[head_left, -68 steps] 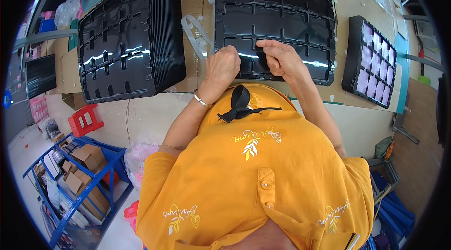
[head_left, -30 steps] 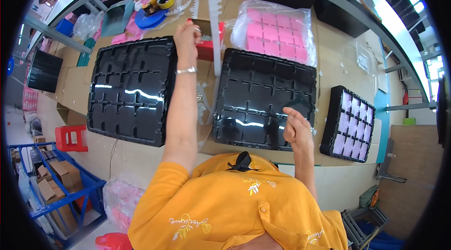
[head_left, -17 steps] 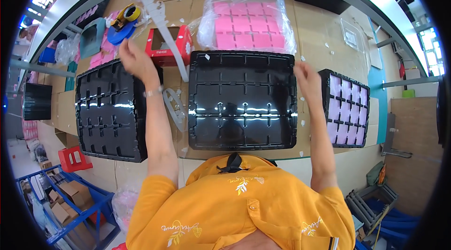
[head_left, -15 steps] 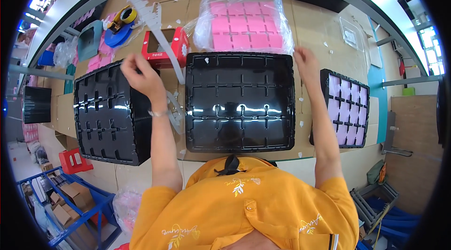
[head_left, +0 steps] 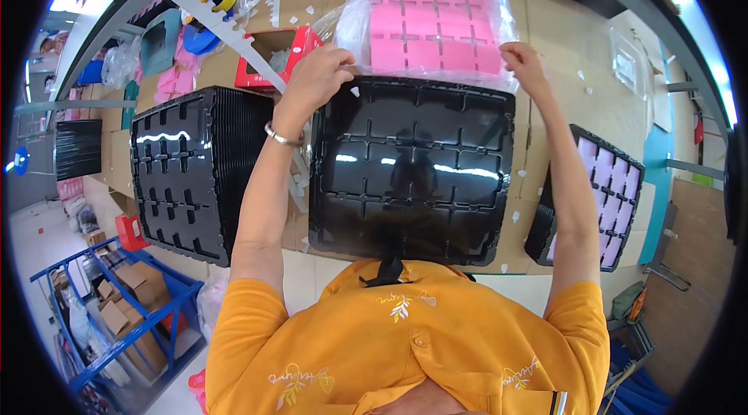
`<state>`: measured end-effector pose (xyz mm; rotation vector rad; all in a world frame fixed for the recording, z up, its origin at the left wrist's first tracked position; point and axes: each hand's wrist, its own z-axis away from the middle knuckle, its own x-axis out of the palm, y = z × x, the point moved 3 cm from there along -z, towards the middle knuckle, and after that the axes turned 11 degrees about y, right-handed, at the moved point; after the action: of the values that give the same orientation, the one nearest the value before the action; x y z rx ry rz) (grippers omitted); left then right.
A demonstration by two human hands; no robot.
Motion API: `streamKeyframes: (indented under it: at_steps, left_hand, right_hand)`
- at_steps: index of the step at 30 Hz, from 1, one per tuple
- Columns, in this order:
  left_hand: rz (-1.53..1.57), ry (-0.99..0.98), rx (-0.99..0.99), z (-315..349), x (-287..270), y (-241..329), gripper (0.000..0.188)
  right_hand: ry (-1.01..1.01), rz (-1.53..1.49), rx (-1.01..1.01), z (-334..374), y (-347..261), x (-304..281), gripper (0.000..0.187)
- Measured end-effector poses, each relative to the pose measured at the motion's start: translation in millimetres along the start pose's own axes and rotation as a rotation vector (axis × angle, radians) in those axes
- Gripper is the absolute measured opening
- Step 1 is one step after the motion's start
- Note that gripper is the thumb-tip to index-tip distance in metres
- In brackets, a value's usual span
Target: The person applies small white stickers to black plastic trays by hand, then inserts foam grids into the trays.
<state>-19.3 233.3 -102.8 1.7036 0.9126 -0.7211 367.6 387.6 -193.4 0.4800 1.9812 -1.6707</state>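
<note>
A glossy black moulded plastic tray (head_left: pixel 413 166), squarish with a grid of shallow pockets, lies flat on the brown worktop (head_left: pixel 580 49). The left hand (head_left: pixel 315 76) curls closed over the tray's far left corner; the right hand (head_left: pixel 523 60) pinches its far right corner. Just beyond the tray lies a crinkled clear bag of pink squares (head_left: pixel 432 21); left of it stands a stack of like trays (head_left: pixel 191 169).

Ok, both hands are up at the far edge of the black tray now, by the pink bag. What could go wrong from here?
The left hand and right hand reach over the black tray to the bag of pink pieces; dragging the bag might shift the tray toward the table edge. The left forearm passes close to the stack of black trays and could nudge it.
</note>
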Motion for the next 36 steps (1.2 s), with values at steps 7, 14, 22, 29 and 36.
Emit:
streamKeyframes:
  at_steps: [7,14,22,29,36]
  left_hand:
    - [-0.187,0.008,-0.085,38.8,15.1,13.4,0.018]
    - [-0.190,0.021,-0.114,46.0,29.5,11.7,0.009]
    - [-0.053,0.113,-0.118,51.9,19.6,19.8,0.019]
    - [-0.138,0.061,0.073,46.3,34.9,9.1,0.012]
    - [-0.158,0.351,0.231,63.5,-22.0,44.1,0.009]
  right_hand:
    - [0.042,0.091,0.105,30.9,-6.6,-13.5,0.021]
    - [0.025,0.083,0.120,41.9,-16.9,-12.0,0.022]
    - [0.018,0.100,0.114,44.5,-17.8,-10.8,0.024]
    - [0.014,0.054,0.117,39.8,-19.9,-4.4,0.024]
    - [0.029,-0.031,0.175,26.8,0.0,-14.2,0.023]
